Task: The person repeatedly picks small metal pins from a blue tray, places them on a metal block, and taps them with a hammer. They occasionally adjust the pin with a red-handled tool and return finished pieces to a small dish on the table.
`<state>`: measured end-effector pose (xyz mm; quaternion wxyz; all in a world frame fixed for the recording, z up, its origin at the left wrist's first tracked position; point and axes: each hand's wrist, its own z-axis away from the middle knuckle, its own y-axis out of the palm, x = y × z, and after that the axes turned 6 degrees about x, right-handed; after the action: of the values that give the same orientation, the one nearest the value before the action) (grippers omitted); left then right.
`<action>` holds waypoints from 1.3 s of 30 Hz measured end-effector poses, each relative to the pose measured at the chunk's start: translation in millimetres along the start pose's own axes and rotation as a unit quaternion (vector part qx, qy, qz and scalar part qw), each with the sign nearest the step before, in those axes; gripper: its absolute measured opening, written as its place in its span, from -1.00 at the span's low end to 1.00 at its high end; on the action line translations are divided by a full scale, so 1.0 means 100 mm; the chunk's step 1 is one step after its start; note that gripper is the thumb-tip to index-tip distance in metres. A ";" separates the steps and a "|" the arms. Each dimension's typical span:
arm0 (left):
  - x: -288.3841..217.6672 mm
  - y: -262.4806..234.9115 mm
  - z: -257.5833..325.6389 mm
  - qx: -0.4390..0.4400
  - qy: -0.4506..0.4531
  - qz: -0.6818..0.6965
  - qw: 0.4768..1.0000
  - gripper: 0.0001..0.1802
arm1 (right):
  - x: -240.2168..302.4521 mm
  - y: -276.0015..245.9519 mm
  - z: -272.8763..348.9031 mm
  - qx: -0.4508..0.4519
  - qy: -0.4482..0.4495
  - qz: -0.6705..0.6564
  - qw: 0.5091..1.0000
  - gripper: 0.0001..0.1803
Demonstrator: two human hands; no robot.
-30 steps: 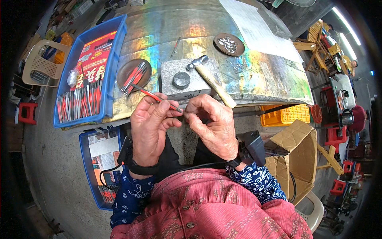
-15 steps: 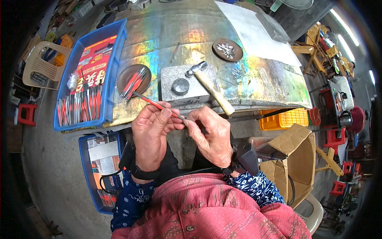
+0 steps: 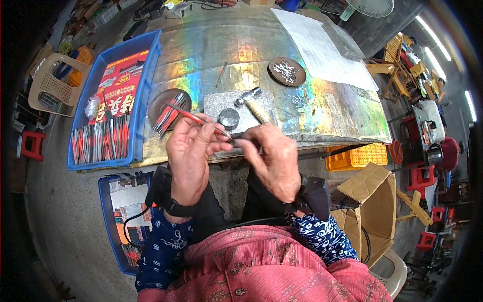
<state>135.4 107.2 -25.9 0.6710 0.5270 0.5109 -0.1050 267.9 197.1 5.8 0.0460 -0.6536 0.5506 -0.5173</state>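
Observation:
My left hand [image 3: 189, 163] is closed round a slim red-and-dark stick [image 3: 195, 117], pinching it between thumb and fingers. The stick slants down to the right toward my right hand [image 3: 273, 162]. That hand's fingers are curled near the stick's lower tip; what they hold, if anything, cannot be made out. Behind both hands lies a grey stone block [image 3: 214, 103] with a round dark ring-shaped piece [image 3: 229, 119] and a hammer [image 3: 256, 108] on it. My right hand hides the hammer's handle end. Left of the block, a brown plate [image 3: 157, 102] carries several similar sticks [image 3: 168, 117].
A blue tray [image 3: 153, 65] packed with upright sticks [image 3: 100, 141] stands at the table's left. Farther back is a brown plate [image 3: 274, 73] of small metal pieces. Below the table are a blue bin [image 3: 106, 211], a yellow crate [image 3: 357, 158] and an opened cardboard box [image 3: 377, 211].
My right hand has shifted slightly right and up, now covering the hammer's handle end. Its thumb has come away from the stick. The left hand still grips the stick. The whole view has shifted slightly.

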 end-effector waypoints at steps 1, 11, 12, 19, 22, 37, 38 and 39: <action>-0.01 -0.03 -0.06 0.010 0.012 -0.009 1.000 -0.85 | -0.04 -0.06 -0.01 0.000 -0.007 0.058 0.998 -0.86; 0.13 -0.05 -0.38 0.011 0.089 -0.196 0.976 -0.93 | -0.37 -0.29 0.06 0.105 0.081 0.242 0.961 -0.61; 0.13 -0.05 -0.38 0.010 0.093 -0.210 0.973 -0.93 | -0.38 -0.29 0.07 0.115 0.097 0.233 0.961 -0.59; 0.14 0.00 -0.39 0.000 0.099 -0.264 0.959 -0.94 | -0.41 -0.27 0.09 0.119 0.103 0.222 0.962 -0.56; 0.14 0.01 -0.38 0.000 0.100 -0.272 0.957 -0.93 | -0.43 -0.26 0.11 0.117 0.100 0.219 0.963 -0.56; 0.12 0.06 -0.32 0.011 0.228 -0.489 0.842 -0.85 | 0.17 -0.71 -0.03 -0.003 0.097 0.001 0.995 -0.70; 0.12 0.06 -0.32 0.013 0.234 -0.488 0.841 -0.86 | 0.24 -0.77 -0.06 0.007 0.056 0.046 0.997 -0.71; 0.12 0.06 -0.33 0.014 0.238 -0.487 0.840 -0.86 | 0.31 -0.84 -0.08 0.033 0.043 0.082 0.995 -0.71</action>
<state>126.3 140.9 -29.3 0.3834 0.2289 0.8443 -0.2964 314.3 210.5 81.9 0.0858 -0.5818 0.5862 -0.5572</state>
